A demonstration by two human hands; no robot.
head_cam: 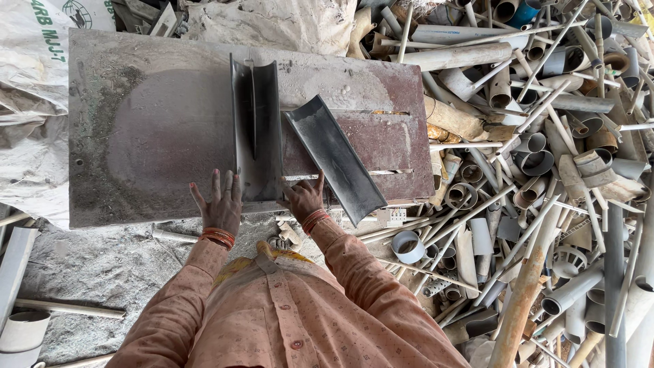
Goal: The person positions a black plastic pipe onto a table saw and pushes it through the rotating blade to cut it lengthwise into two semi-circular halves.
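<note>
A person in a pale orange patterned shirt stands at a dusty grey and rust-red metal surface [136, 136] and looks down on both hands. The left hand [219, 201] lies flat on the surface, fingers spread wide, its fingertips touching the near left edge of a dark grey split pipe section [257, 129]. That section stands lengthwise away from the person, with a raised ridge running down its middle, and its near end reaches the front edge of the surface. The left grip is spread and pinches nothing; it presses down on the surface beside the piece. The right hand [302, 197] sits at the near right corner of the same section, fingers loosely spread, touching its lower edge; its grip is also spread rather than pressed together, though I cannot tell whether any finger hooks under the edge. Both wrists wear red and orange bangles.

Just right of the right hand lies a second dark curved half-pipe [337, 158], hollow side up, slanted from the middle of the surface down toward the front right edge, its near end hanging past the surface. It looks to touch the first piece near its top corner.

To the right a large heap of scrap plastic pipes [545, 170], grey, white and tan, covers the floor. White woven sacks [30, 102] lie at the left, and the floor below is thick with grey dust
</note>
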